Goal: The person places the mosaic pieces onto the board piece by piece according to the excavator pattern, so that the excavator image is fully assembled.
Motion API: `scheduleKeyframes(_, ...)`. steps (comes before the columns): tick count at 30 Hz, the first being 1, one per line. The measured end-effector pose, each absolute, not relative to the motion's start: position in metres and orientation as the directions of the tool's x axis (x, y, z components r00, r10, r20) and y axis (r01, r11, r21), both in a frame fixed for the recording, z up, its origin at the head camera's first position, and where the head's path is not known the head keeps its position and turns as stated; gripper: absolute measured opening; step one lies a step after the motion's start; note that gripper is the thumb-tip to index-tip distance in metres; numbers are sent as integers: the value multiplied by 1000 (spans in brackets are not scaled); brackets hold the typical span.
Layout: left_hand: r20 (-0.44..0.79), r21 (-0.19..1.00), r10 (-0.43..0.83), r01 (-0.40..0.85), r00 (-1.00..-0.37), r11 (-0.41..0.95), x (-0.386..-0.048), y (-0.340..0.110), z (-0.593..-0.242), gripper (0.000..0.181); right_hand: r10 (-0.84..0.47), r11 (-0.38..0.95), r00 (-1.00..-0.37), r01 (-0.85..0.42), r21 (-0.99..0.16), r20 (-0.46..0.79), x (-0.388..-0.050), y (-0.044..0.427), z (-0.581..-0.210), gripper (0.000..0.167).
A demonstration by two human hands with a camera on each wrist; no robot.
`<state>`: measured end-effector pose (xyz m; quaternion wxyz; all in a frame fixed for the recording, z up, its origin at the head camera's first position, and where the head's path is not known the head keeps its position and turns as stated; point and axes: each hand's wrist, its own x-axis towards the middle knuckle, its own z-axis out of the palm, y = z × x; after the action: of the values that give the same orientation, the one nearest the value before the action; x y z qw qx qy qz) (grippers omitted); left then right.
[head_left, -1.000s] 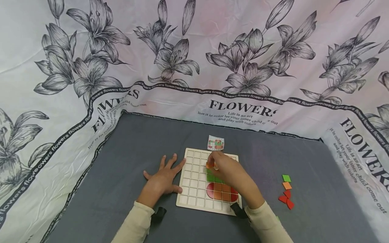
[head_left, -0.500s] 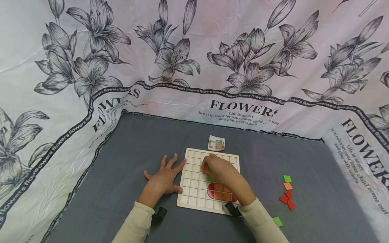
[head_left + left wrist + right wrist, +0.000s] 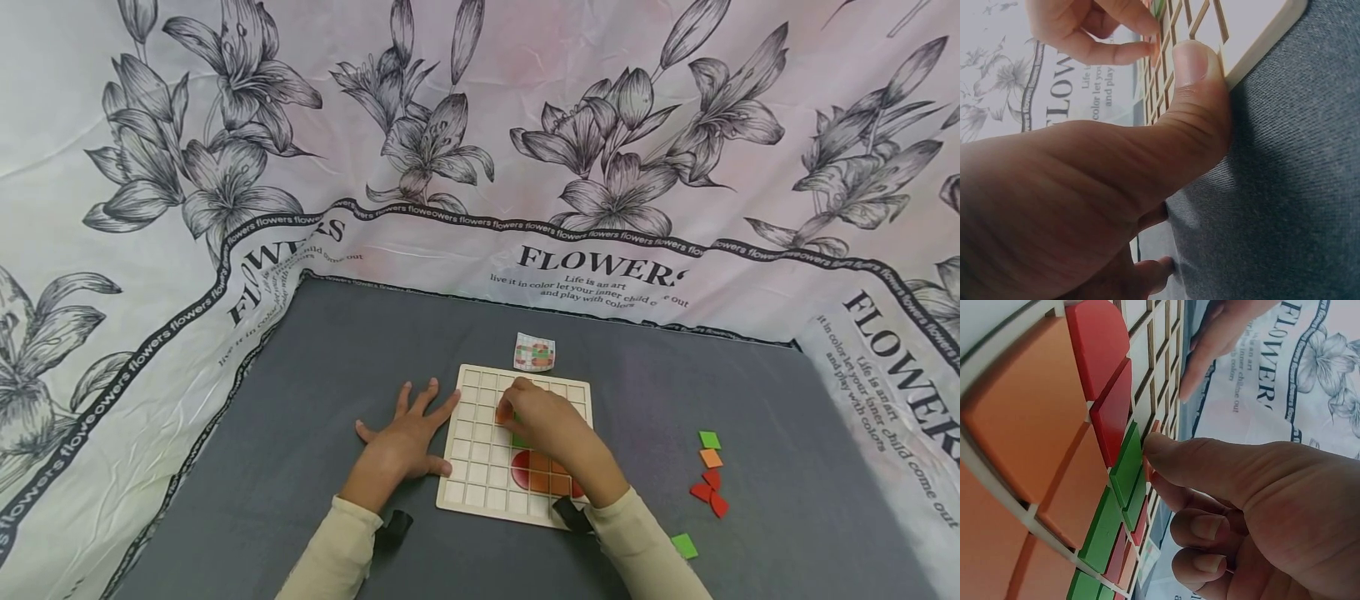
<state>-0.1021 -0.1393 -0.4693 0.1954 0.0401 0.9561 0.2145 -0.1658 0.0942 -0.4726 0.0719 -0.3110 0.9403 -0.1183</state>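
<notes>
A wooden grid board [image 3: 474, 475] lies on the grey cloth, its right part filled with red, orange and green tiles. My right hand [image 3: 551, 421] is over the board's upper middle, thumb and forefinger pinching a small orange tile [image 3: 1156, 426] at the grid. In the right wrist view green tiles [image 3: 1127, 464] and red tiles [image 3: 1113, 419] sit in cells beside that tile, which the fingers partly hide. With fingers spread, my left hand [image 3: 401, 450] rests at the board's left edge. Its thumb [image 3: 1191, 65] presses on the rim in the left wrist view.
A small printed pattern card [image 3: 534, 353] lies just behind the board. To the right are a loose green tile [image 3: 708, 440], an orange tile [image 3: 711, 458] and several red pieces [image 3: 701, 492]. Another green tile [image 3: 685, 547] lies by my right sleeve. A flower-printed curtain [image 3: 450, 250] stands behind.
My right hand has shifted slightly left across the board with the orange tile, then stayed nearly still. The green tile near the right sleeve has come into fuller view. My left hand has not moved.
</notes>
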Motion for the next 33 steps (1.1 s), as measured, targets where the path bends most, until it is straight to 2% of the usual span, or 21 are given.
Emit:
scheduleKeyframes(14, -359, 417, 160, -5, -920, 909, -100, -139, -471, 106, -584, 791, -810, -551, -265, -58, -164, 98, -470, 8)
scheduleKeyframes(20, -362, 418, 161, -6, -918, 909, -101, -139, -470, 106, -557, 791, -830, -526, -311, -12, -166, 114, -464, 10)
scheduleKeyframes(28, -347, 421, 165, 4, -923, 907, -100, -140, -470, 106, -431, 834, -902, -407, -372, 20, -171, 154, -453, 9)
scheduleKeyframes(33, -340, 424, 166, 6, -926, 906, -101, -140, -470, 106, -343, 875, -939, -332, -353, 32, -173, 180, -448, 13)
